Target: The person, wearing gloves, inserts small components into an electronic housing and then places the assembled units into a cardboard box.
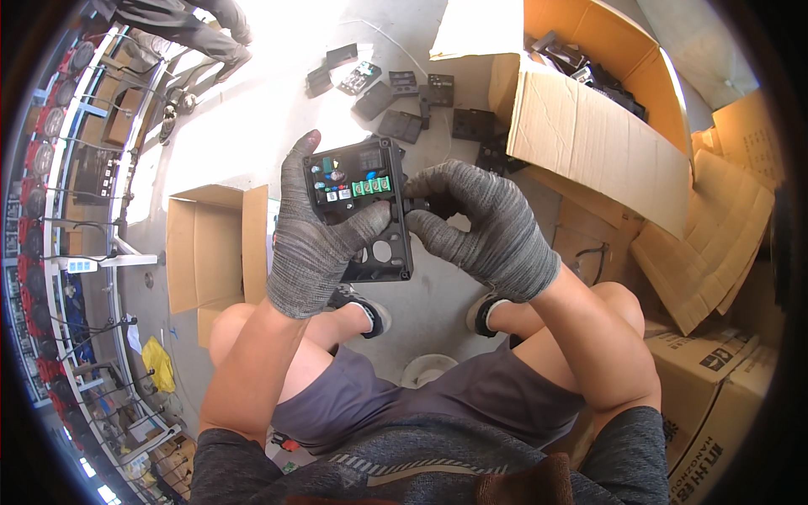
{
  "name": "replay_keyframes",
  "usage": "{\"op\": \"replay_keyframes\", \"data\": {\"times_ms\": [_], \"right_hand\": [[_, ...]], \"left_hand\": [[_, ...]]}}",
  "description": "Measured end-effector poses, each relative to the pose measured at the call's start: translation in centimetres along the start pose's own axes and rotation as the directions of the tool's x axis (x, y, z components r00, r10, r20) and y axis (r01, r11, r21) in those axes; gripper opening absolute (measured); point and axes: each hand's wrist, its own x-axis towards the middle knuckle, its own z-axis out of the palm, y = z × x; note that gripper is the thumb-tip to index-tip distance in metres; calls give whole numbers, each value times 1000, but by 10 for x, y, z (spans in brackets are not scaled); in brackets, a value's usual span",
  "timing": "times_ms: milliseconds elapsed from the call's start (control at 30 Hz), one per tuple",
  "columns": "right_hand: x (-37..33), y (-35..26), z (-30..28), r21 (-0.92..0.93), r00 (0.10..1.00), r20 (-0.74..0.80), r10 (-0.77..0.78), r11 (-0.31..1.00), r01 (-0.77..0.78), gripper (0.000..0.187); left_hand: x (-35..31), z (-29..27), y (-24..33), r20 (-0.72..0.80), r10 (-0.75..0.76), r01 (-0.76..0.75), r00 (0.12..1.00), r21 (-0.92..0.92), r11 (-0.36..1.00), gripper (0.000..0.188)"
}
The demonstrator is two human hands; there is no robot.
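Observation:
My gloved left hand (307,244) grips an open black plastic housing (401,248) in front of me, its thumb lying across the inside. A circuit board (349,172) fills the far half of the housing, with a green terminal block (371,186) and small blue and white components. Round holes show in the nearer half. At the housing's right side, my gloved right hand (488,227) has its fingers closed around a small black fitting (415,204). The fingers partly hide this fitting, so I cannot tell its exact kind.
Several black housings (400,126) lie on the floor ahead. A cardboard box (602,126) of black parts stands at the far right, an open carton (206,248) at the left. A wired rack (105,168) lines the left side; another person's legs (198,42) are beyond.

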Motion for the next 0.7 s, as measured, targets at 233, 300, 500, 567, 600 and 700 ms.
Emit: {"op": "replay_keyframes", "data": {"times_ms": [233, 300, 500, 567, 600, 700], "right_hand": [[-1, -4, -2, -82, 940, 104, 325, 945, -318, 25], [-5, 6, 2, -196, 988, 118, 103, 978, -78, 27], [-2, -14, -4, 0, 996, -25, 91, 996, -91, 34], [-2, -5, -8, 17, 998, 50, 24, 1000, -25, 35], [-2, -2, -9, -35, 997, 73, -20, 999, 22, 33], [0, -3, -13, -178, 978, 179, 111, 981, -79, 29]], "left_hand": [[-5, 10, 8, 39, -46, 49, 998, -65, 997, 104], [-5, 9, 5, 39, -15, 17, 999, -41, 999, 104], [-2, 8, 7, 7, 8, -8, 1000, -18, 1000, 106], [-2, 7, 7, 4, 16, -16, 1000, -19, 1000, 106], [-2, 8, 7, 19, 7, -6, 1000, -16, 1000, 106], [-4, 10, 9, 46, 3, -3, 999, -4, 1000, 106]]}}
